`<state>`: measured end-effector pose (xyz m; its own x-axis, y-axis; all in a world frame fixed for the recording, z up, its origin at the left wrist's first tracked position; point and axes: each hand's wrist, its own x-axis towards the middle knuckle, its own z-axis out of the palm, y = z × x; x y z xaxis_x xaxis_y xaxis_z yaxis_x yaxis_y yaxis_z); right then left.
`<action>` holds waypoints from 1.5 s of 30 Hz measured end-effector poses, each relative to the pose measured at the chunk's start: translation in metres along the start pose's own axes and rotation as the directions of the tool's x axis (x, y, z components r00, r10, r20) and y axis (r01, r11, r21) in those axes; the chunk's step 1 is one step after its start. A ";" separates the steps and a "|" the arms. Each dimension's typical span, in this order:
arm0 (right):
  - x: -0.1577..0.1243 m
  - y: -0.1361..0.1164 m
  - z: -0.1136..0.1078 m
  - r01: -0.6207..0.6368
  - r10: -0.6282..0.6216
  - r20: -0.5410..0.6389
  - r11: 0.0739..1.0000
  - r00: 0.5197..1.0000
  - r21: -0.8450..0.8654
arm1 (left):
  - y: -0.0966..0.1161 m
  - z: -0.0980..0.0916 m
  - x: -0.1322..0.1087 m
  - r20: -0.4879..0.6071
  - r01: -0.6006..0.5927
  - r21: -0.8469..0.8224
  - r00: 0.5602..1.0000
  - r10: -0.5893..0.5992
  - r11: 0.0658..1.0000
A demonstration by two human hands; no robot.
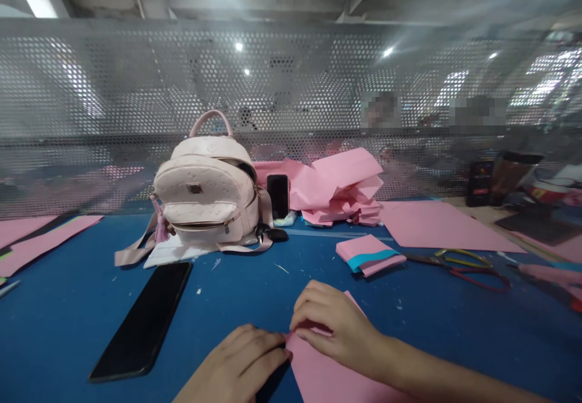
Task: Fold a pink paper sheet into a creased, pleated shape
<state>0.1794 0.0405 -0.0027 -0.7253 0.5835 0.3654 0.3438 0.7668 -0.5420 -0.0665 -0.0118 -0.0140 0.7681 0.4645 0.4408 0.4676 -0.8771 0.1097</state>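
A sheet of pink paper (334, 369) lies on the blue table in front of me, running off the bottom of the view. My right hand (339, 330) rests over its upper part, fingers curled and thumb pinching near the left edge. From the left, my left hand (240, 357) meets the same edge, its fingers together and their tips closed at the paper's left corner; its thumb is hidden. Just beyond the hands sits a small folded pink paper packet (364, 248) with a blue band. Scissors (461, 263) with yellow and red handles lie to its right.
A large black phone (143, 321) lies at left. Behind it stands a pale pink backpack (207, 191). Crumpled pink paper (341, 185) and a small upright phone (277, 196) are beside it. Another pink sheet (441, 226) lies at right. A perforated metal screen (291, 88) closes the back.
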 end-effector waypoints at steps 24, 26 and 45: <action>0.014 -0.007 -0.002 -0.176 0.189 0.149 0.980 0.971 -0.098 | 0.000 0.003 0.000 0.023 -0.012 0.082 1.000 0.011 0.997; 0.015 -0.009 0.001 -0.190 0.215 0.157 0.969 0.964 -0.159 | 0.000 0.004 0.000 0.012 -0.014 0.093 1.000 0.013 0.996; 0.024 -0.014 0.007 -0.076 0.199 0.250 0.901 0.948 -0.427 | 0.001 0.012 -0.005 -0.035 0.080 0.087 0.996 -0.077 0.993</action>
<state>0.1530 0.0422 0.0085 -0.7682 0.6384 0.0491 0.6199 0.7607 -0.1926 -0.0649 -0.0139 -0.0268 0.7139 0.5262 0.4620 0.5636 -0.8233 0.0669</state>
